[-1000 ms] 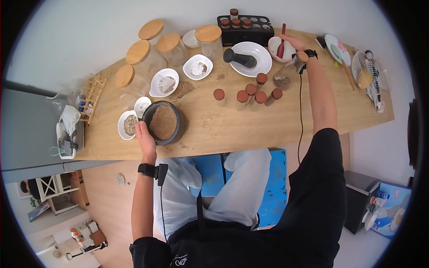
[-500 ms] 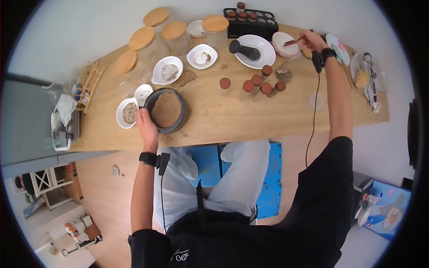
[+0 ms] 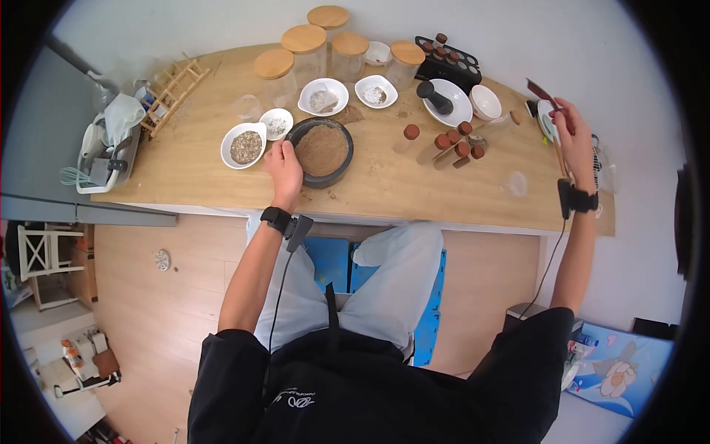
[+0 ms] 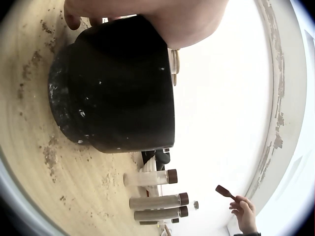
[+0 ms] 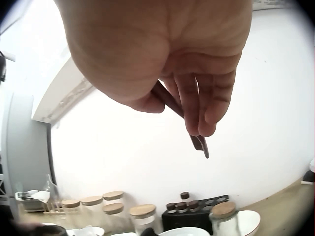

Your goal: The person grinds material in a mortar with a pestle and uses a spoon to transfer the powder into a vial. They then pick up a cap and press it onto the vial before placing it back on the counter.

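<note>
A black mortar (image 3: 342, 172) with brown powder (image 3: 322, 150) inside stands at the table's front. My left hand (image 3: 284, 174) grips its left side, with fingers bent around the wall. Out at the right, above the table, my right hand (image 3: 575, 144) holds a dark red spatula (image 3: 542, 92). The spatula's flat end points up and to the left in the head view; in the right wrist view its handle (image 5: 170, 101) is pinched between thumb and fingers. White bowls of coarse brown bits (image 3: 246, 148) and white powder (image 3: 276, 126) sit beside the left hand.
Several cork-capped vials (image 3: 452, 140) stand right of the middle. Behind them are a white dish with a dark pestle (image 3: 436, 100), a red-rimmed bowl (image 3: 485, 102) and a black vial rack (image 3: 451, 70). Wooden-lidded jars (image 3: 303, 41) line the back; spilled powder (image 3: 351, 113) marks the tabletop.
The right hand has lifted the spatula out of the red-rimmed bowl and brought it right and nearer the body. The left hand stays at the mortar. The head view has shifted.
</note>
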Available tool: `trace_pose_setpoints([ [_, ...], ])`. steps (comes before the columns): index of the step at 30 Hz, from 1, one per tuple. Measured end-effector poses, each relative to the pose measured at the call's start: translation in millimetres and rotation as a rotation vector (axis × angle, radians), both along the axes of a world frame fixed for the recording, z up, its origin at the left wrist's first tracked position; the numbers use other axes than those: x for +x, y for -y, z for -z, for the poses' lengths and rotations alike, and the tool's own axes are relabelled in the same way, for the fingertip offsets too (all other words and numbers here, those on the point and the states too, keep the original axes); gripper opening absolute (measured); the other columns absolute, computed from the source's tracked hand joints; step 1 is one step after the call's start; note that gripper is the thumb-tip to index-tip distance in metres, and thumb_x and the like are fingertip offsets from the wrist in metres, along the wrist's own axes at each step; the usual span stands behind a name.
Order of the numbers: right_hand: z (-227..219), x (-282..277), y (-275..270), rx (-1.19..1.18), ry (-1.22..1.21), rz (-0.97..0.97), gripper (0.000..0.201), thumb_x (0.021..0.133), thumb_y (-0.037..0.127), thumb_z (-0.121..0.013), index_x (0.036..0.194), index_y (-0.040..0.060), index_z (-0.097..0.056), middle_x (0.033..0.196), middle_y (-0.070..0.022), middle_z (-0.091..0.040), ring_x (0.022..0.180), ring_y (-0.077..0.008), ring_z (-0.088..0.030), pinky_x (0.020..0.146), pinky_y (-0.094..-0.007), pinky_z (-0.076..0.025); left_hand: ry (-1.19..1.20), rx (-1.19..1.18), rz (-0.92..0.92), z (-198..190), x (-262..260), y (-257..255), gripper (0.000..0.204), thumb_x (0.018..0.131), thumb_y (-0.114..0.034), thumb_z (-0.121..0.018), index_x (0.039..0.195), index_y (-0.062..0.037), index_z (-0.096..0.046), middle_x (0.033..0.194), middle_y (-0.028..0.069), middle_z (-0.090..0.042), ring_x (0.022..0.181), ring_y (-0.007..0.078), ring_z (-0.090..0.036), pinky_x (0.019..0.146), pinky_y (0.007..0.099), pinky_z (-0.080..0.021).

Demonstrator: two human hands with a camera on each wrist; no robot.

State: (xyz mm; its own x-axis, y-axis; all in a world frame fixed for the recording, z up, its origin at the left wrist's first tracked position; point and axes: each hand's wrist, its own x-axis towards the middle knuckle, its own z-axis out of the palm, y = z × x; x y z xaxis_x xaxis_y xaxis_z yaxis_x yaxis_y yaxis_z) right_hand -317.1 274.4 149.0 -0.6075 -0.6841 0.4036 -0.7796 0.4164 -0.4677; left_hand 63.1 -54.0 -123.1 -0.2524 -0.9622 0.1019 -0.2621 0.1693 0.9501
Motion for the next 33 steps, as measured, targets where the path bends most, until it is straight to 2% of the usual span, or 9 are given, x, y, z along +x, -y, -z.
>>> trace_pose_setpoints([
  [1,1.2,19.8,2.9,0.006,-0.005,0.001,0.029,0.099,0.018,-0.056,0.120,0.0000,-0.065,0.094,-0.0041,-0.068,0.079,-0.0073,-0.058,0.071,-0.0226,-0.047,0.029,0.012,-0.022,-3.0,-1.2,-4.6,0.038,0.102,-0.032,-0.047,0.125,-0.0035,-0.059,0.120,0.0240,-0.055,0.115,0.0373,-0.048,0.102,0.0450,-0.037],
  [5,40.6,87.3,40.1,-0.188,0.423,-0.235,0.023,0.095,0.013,-0.065,0.115,0.0013,-0.069,0.097,-0.0011,-0.070,0.086,-0.0061,-0.061,0.072,-0.0205,-0.048,0.040,0.036,0.023,7.2,-6.3,-11.5,0.036,0.102,-0.031,-0.046,0.123,-0.0049,-0.059,0.119,0.0236,-0.056,0.115,0.0386,-0.047,0.102,0.0490,-0.033],
  [7,67.5,117.1,73.0,-0.121,0.640,-0.160,0.019,0.095,0.013,-0.066,0.109,-0.0001,-0.071,0.097,-0.0006,-0.070,0.087,-0.0057,-0.061,0.074,-0.0205,-0.048,0.045,0.001,0.023,6.1,-11.6,-18.4,0.036,0.102,-0.032,-0.046,0.124,-0.0057,-0.058,0.119,0.0239,-0.055,0.115,0.0393,-0.047,0.102,0.0497,-0.033],
  [9,96.0,146.7,110.9,-0.139,0.720,-0.322,0.019,0.096,0.014,-0.065,0.107,-0.0010,-0.070,0.096,-0.0004,-0.069,0.086,-0.0058,-0.061,0.074,-0.0208,-0.048,0.097,0.000,0.024,10.6,-15.6,-22.4,0.039,0.101,-0.037,-0.045,0.127,-0.0105,-0.058,0.123,0.0236,-0.051,0.117,0.0408,-0.044,0.102,0.0519,-0.034],
  [11,118.6,164.5,146.3,-0.156,0.654,-0.448,0.021,0.098,0.017,-0.063,0.108,-0.0005,-0.069,0.089,-0.0002,-0.067,0.082,-0.0062,-0.059,0.074,-0.0214,-0.048,0.153,0.040,0.027,3.9,-17.9,-28.0,0.039,0.101,-0.039,-0.045,0.127,-0.0125,-0.058,0.124,0.0230,-0.050,0.117,0.0408,-0.044,0.102,0.0521,-0.034],
  [14,131.7,172.0,182.3,-0.153,0.662,-0.546,0.024,0.099,0.021,-0.063,0.109,-0.0002,-0.069,0.088,-0.0002,-0.067,0.081,-0.0060,-0.058,0.074,-0.0217,-0.048,0.228,0.106,0.037,-12.3,-16.5,-33.2,0.041,0.100,-0.043,-0.044,0.129,-0.0164,-0.057,0.127,0.0212,-0.046,0.119,0.0402,-0.043,0.102,0.0532,-0.034],
  [17,129.7,171.4,199.8,-0.073,0.670,-0.568,0.026,0.099,0.023,-0.062,0.109,-0.0002,-0.069,0.089,0.0001,-0.067,0.080,-0.0060,-0.057,0.074,-0.0220,-0.048,0.265,0.156,0.033,-23.9,-17.1,-36.2,0.040,0.101,-0.042,-0.044,0.130,-0.0165,-0.055,0.130,0.0202,-0.044,0.122,0.0397,-0.040,0.102,0.0540,-0.033],
  [27,137.2,167.0,218.2,-0.044,0.721,-0.589,0.028,0.101,0.025,-0.060,0.110,0.0006,-0.068,0.089,0.0003,-0.066,0.080,-0.0058,-0.057,0.075,-0.0227,-0.048,0.290,0.128,0.050,-25.6,-15.6,-34.2,0.042,0.101,-0.041,-0.043,0.131,-0.0143,-0.054,0.132,0.0199,-0.043,0.124,0.0402,-0.039,0.103,0.0543,-0.032],
  [33,125.1,174.8,194.3,-0.014,0.685,-0.496,0.025,0.100,0.024,-0.060,0.104,0.0003,-0.068,0.084,0.0021,-0.063,0.076,-0.0049,-0.054,0.070,-0.0221,-0.045,0.305,0.129,0.047,-26.9,-15.6,-33.2,0.042,0.100,-0.041,-0.044,0.131,-0.0144,-0.054,0.133,0.0184,-0.043,0.125,0.0388,-0.039,0.103,0.0536,-0.031],
])
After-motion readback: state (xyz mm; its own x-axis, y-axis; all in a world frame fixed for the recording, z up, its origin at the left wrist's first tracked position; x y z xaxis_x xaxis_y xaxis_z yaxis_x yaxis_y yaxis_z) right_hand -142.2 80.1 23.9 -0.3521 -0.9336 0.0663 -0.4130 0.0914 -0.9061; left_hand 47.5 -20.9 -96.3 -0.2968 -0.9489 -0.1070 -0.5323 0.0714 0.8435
